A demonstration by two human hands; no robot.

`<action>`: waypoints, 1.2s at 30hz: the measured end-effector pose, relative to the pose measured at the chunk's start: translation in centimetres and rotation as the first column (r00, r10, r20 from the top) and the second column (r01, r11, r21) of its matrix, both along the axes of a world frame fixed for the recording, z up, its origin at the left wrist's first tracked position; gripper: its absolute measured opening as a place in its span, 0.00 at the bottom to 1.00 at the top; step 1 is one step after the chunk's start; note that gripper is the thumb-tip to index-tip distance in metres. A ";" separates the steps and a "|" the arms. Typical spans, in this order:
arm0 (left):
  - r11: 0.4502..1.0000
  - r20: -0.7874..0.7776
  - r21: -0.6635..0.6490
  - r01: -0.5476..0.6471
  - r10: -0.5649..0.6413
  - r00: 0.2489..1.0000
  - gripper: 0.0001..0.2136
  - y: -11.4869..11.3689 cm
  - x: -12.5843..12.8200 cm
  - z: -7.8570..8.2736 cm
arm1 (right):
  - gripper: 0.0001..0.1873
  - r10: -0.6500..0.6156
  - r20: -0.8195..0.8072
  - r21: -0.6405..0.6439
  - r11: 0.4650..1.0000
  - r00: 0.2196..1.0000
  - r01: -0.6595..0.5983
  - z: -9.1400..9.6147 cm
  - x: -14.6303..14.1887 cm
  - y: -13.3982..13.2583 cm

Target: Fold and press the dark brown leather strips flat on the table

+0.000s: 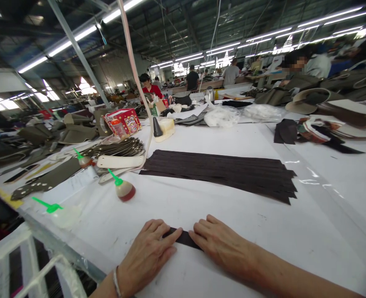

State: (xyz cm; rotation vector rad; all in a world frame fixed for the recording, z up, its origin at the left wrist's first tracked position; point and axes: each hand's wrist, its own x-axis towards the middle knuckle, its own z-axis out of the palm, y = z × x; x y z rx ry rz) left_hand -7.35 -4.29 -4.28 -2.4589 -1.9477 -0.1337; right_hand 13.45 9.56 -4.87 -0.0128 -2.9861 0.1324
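Observation:
A short dark strip of material point(185, 239) lies flat on the white tabletop in front of me. On its left part rests my left hand point(150, 252), index finger reaching along the strip and the other fingers curled over it. My right hand point(221, 244) is bent over the strip's right part, its fingertips pressing there. Both hands are closed on the strip, and its two ends are hidden beneath them. Beyond the hands lies a wide pile of long dark strips point(216, 169), roughly side by side with uneven right ends.
Bottles with green nozzles stand left: one with reddish liquid point(125, 190), another point(83, 160) behind. Light straps point(120, 162) and stacked dark straps point(123, 147) lie nearby. A black cone point(157, 127) sits farther back. White rails point(43, 269) edge the lower left. Several people work beyond.

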 end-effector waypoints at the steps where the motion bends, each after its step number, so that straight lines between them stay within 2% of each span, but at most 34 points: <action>1: 1.000 -0.014 -0.009 0.004 -0.004 1.000 0.28 0.1 0.2 0.1 | 0.11 -0.004 0.008 0.007 1.000 1.000 0.004 0.1 0.1 0.0; 7: 1.000 -0.095 0.011 0.026 -0.024 0.995 0.29 0.3 0.5 0.2 | 0.10 -0.018 0.046 0.035 0.999 0.999 0.016 0.7 1.9 0.2; 15: 0.993 -0.175 0.114 0.044 -0.023 0.984 0.28 -0.3 0.2 -0.7 | 0.11 -0.068 0.040 -0.017 0.997 0.997 0.069 0.5 5.0 0.7; 21: 0.981 -0.245 0.166 0.098 -0.055 0.968 0.27 -0.3 -2.5 -0.1 | 0.09 -0.075 0.029 -0.022 0.997 0.997 0.075 0.7 4.2 0.3; 23: 0.975 -0.228 0.202 0.088 -0.040 0.973 0.24 -0.2 -3.0 0.4 | 0.08 -0.074 0.024 -0.017 0.997 0.997 0.074 0.6 3.5 0.0; 26: 0.944 -0.079 0.325 -0.053 0.083 0.993 0.15 0.2 -1.4 0.7 | 0.07 -0.112 -0.005 -0.005 0.994 0.994 0.112 0.2 2.6 -0.6; 28: 0.929 0.049 0.349 -0.125 0.115 0.992 0.15 0.6 1.0 0.3 | 0.07 -0.135 -0.029 0.007 0.991 0.990 0.135 -0.3 2.3 -0.8; 32: 0.979 0.226 0.192 -0.076 0.031 0.974 0.20 1.4 5.1 -1.5 | 0.08 -0.148 -0.073 0.023 0.988 0.986 0.150 -0.8 2.4 -0.8; 36: 0.993 0.270 0.102 -0.053 0.024 0.963 0.21 1.6 5.6 -2.6 | 0.09 -0.108 -0.069 0.036 0.993 0.992 0.111 -0.6 3.2 -0.6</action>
